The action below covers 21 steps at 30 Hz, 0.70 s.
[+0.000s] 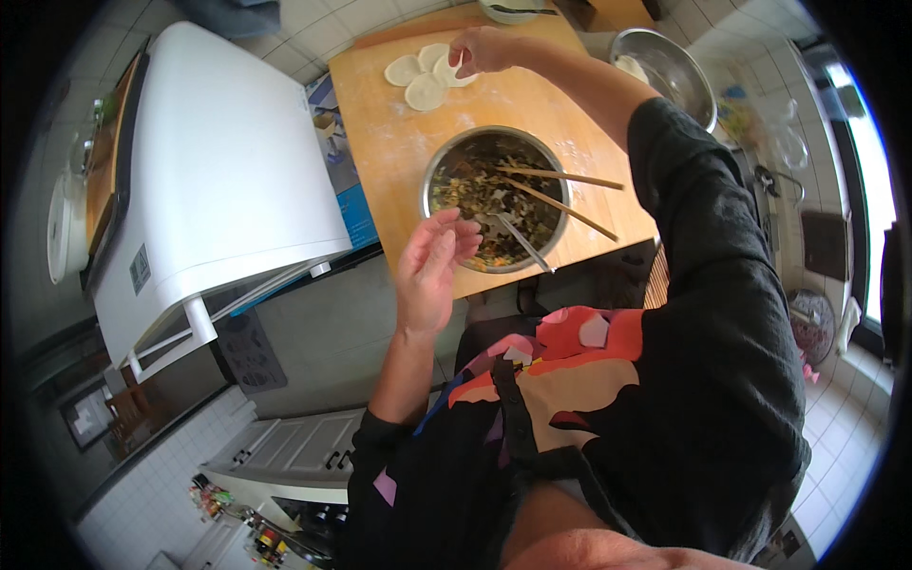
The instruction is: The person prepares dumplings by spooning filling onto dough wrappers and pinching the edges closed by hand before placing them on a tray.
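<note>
My right hand (488, 53) reaches to the far side of a wooden board (491, 107). Its thumb and curled fingers are at the edge of a round dough wrapper (445, 71); whether they pinch it is unclear. More flat wrappers (426, 92) lie partly overlapping beside it. My left hand (433, 271) is raised palm up by the near-left rim of a steel bowl (428, 189), holding nothing. Chopped vegetable filling (474, 189) is in the bowl. A pair of wooden chopsticks (581, 206) and a metal spoon (527, 246) rest in it, handles over the right and near rim.
A wooden rolling pin (420, 30) lies along the board's far edge. Beyond the board's right side is a metal basin (673, 68) with dough (630, 68) inside. A white appliance (235, 149) stands to the left. A pale bowl (516, 11) is at the far edge.
</note>
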Motion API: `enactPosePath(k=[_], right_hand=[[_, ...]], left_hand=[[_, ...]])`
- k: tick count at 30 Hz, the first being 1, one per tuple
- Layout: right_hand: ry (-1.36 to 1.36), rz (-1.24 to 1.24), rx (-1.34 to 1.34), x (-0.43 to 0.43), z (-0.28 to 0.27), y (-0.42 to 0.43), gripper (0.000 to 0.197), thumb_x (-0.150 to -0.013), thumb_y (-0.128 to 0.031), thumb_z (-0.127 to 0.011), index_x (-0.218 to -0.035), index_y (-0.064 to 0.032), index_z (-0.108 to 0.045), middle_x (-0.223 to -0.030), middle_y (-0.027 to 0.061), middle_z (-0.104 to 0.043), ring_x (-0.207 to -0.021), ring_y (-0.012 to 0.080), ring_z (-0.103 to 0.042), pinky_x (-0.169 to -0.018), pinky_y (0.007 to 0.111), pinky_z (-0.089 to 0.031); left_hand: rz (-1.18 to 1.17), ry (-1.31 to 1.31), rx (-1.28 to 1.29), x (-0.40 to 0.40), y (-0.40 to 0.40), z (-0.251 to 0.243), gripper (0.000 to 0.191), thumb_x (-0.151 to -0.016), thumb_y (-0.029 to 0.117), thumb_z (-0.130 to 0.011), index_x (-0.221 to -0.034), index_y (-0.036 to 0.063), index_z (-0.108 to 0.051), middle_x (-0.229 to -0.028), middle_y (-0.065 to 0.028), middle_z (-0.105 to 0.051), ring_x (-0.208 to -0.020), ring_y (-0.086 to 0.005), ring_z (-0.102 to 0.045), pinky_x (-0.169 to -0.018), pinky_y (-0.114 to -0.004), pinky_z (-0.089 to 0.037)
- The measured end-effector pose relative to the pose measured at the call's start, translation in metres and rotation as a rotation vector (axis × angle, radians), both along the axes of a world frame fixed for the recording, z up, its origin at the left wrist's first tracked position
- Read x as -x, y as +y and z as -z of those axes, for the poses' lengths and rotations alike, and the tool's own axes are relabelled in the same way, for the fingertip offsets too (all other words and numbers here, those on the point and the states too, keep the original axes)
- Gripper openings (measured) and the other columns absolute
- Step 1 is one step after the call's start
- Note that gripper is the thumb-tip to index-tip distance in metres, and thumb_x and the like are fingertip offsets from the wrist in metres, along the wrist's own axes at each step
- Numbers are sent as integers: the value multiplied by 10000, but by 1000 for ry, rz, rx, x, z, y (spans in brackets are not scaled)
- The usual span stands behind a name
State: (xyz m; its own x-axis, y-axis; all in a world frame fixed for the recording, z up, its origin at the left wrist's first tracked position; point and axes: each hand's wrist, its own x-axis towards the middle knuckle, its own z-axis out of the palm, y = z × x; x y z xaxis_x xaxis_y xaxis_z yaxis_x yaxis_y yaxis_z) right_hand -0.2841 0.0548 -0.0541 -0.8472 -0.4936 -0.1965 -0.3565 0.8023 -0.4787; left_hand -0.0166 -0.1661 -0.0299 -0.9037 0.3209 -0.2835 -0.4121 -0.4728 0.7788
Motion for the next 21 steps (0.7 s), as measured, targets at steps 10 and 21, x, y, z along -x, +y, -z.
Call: enactPosePath(k=[10,21], right_hand=[[94,101,-166,43,74,-43,261,-686,-255,-692,-854,-70,-615,-817,98,-629,-752,254,-592,-658,352,-464],[59,239,-148,40,89,-46,172,-724,-243,-622,-843,-119,-603,-825,74,-629,-769,240,-600,-670,371,-474]], left_hand=[[-188,-52,-69,-8,-41,26,292,-902,145,-435,-1156,4,-456,-1006,-124,-565,-907,-187,-539,-845,-324,-408],[-206,-57,-77,2,-52,25,276,-901,143,-437,-1138,6,-468,-992,-119,-570,-895,-178,-540,-844,-321,-409]])
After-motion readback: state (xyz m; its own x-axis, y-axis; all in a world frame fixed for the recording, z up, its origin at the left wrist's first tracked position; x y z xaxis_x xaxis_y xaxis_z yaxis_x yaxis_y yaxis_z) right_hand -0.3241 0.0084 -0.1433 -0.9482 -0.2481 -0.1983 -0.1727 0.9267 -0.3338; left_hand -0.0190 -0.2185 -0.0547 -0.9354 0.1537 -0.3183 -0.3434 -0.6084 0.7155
